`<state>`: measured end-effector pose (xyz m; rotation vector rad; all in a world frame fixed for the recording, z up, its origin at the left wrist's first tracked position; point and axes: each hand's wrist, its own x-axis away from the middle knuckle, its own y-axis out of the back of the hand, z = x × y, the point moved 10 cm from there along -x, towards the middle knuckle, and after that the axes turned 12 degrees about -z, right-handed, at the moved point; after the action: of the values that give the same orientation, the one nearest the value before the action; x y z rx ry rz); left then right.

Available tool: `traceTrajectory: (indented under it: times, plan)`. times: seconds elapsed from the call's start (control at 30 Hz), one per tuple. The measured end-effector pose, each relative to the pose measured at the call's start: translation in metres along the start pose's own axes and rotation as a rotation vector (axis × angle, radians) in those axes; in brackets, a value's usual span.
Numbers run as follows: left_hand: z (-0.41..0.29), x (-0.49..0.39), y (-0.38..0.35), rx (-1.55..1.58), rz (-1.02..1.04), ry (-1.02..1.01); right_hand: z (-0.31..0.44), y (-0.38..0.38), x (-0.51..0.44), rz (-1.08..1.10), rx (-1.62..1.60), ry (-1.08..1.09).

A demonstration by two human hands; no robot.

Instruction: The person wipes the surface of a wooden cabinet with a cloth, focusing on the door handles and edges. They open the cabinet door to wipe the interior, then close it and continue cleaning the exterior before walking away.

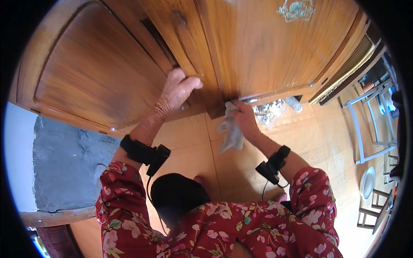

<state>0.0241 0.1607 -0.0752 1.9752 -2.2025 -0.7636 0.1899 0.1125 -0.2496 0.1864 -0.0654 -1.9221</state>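
Note:
A wooden cabinet with paneled doors fills the area in front of me. My left hand grips the edge of a wooden door stile, its thumb on the front and its other fingers partly hidden at the dark gap. To the left of it is a door with an arched panel. Low on the cabinet, my right hand holds a crumpled greyish cloth against the bottom edge, with part of it hanging down. The wide door above it bears a floral decoration.
Under the cabinet's bottom edge lie a clear plastic bag with shiny contents and a grey wrapped bundle. A pale blue-grey metal frame, a basin and a wooden stool stand on the right. Grey bare plaster is at left.

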Motion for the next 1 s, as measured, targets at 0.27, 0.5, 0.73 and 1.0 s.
traceTrajectory:
  times: [0.27, 0.5, 0.73, 1.0]
  plan:
    - [-0.006, 0.0, 0.0, -0.058, 0.047, -0.131, 0.044, -0.01, 0.007, 0.059, -0.598, -0.451]
    - [-0.02, 0.009, -0.008, -0.113, 0.149, -0.293, 0.233, 0.032, 0.003, -0.007, -0.58, 0.453]
    - [-0.018, 0.013, -0.009, -0.001, 0.157, -0.1, 0.284, 0.039, 0.03, -0.26, -0.038, 0.977]
    - [-0.02, 0.014, -0.009, 0.011, 0.137, -0.142, 0.288, 0.025, 0.039, -0.286, 0.182, 1.107]
